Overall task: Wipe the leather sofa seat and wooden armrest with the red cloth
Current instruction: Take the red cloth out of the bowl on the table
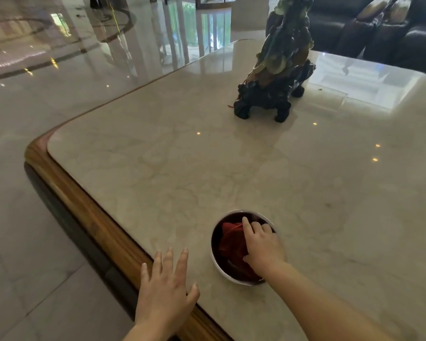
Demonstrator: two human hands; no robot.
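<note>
Two bare hands work at the near edge of a marble-topped table with a rounded wooden rim. The left hand lies over that near edge, palm down, its fingers straight and spread, holding nothing; whether the palm touches the wood cannot be told. The right hand reaches into a white-rimmed bowl with a dark inside, which stands on the marble just inside the near edge. In the bowl lies the crumpled red cloth. The right hand's fingers are bent down onto it: the index finger lies over the top of the bundle, the thumb presses its near side, and the other fingers curl at the bowl's far right rim, so the hand grasps the cloth. Toward the far edge stands a dark carved stone sculpture on a gnarled base. Beyond the far right corner sits a dark leather sofa with cushions.
</note>
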